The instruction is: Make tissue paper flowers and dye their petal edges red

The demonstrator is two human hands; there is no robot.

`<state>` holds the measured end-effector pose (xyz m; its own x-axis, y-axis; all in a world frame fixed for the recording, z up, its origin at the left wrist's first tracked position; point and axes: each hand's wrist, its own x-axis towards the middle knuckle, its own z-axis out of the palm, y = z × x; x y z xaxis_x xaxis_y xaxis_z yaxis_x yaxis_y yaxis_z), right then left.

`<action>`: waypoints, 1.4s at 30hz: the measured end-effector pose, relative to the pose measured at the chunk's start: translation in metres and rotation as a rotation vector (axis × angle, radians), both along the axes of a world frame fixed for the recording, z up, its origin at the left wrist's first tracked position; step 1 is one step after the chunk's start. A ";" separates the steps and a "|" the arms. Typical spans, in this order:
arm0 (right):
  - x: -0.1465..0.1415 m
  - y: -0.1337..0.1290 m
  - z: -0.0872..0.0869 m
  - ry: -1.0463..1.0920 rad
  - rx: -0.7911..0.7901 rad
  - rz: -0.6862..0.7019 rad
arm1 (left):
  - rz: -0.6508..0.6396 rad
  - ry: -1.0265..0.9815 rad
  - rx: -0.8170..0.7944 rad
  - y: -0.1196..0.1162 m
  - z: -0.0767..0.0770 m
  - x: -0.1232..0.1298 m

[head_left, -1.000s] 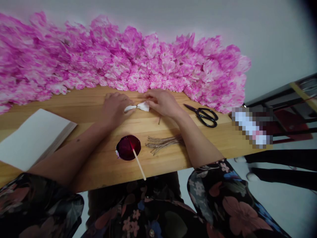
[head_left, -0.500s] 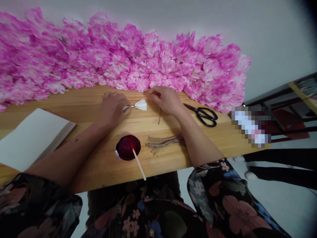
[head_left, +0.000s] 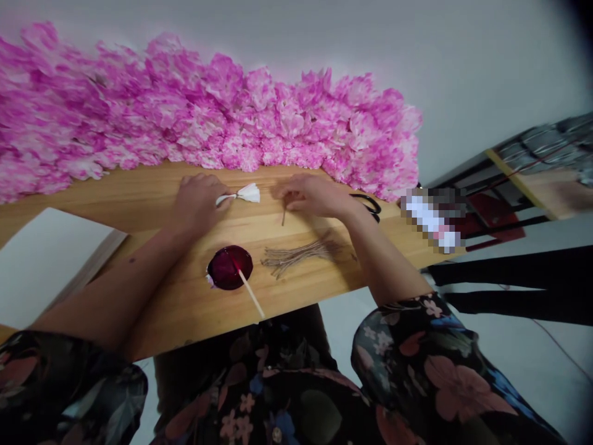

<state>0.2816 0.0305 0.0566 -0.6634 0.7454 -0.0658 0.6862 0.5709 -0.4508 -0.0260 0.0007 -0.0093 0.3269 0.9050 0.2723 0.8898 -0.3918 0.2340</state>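
My left hand point(head_left: 200, 203) is closed on one end of a white gathered paper piece point(head_left: 248, 193), tied at its narrow middle and fanned out to the right. My right hand point(head_left: 308, 194) hovers just right of it, its fingers blurred by motion, so what they hold cannot be told. A thin brown stick point(head_left: 283, 215) shows just below those fingers. Black scissors point(head_left: 369, 204) lie partly hidden behind my right wrist. Nearer me are a bundle of thin twigs point(head_left: 299, 254) and a dark red bowl point(head_left: 222, 269) with a pale stick point(head_left: 252, 295) resting in it.
Pink and white paper flowers point(head_left: 194, 114) line the back of the wooden table point(head_left: 152, 324). A stack of white paper point(head_left: 53, 262) lies at the left. A pixelated item point(head_left: 433, 219) sits at the right end. Beyond it are a rack and a person's dark-clad legs point(head_left: 514, 284).
The view has shifted, so most table items appear further left. My right hand now covers part of the scissors. My left hand still holds the white piece.
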 end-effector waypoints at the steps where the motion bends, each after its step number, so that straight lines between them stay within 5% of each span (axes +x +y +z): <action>1: 0.003 -0.004 -0.005 0.002 0.005 0.006 | -0.003 -0.009 0.001 0.000 -0.001 0.000; 5: 0.012 -0.024 -0.015 -0.037 0.034 -0.046 | 0.000 -0.019 -0.007 -0.001 0.001 0.001; 10: 0.005 -0.040 -0.004 0.052 -0.037 -0.043 | 0.000 -0.040 -0.058 -0.006 0.012 0.002; 14: -0.008 -0.031 -0.004 0.082 0.027 -0.201 | 0.050 -0.086 -0.088 -0.008 0.015 0.000; 32: -0.068 -0.011 -0.020 -0.034 0.006 -0.348 | -0.005 -0.101 -0.160 -0.006 0.011 -0.005; 38: -0.060 -0.007 -0.027 0.066 -0.011 -0.340 | -0.007 -0.106 -0.151 -0.010 0.015 0.000; 42: -0.045 -0.009 -0.029 0.179 0.120 -0.341 | -0.006 -0.106 -0.133 -0.009 0.016 0.000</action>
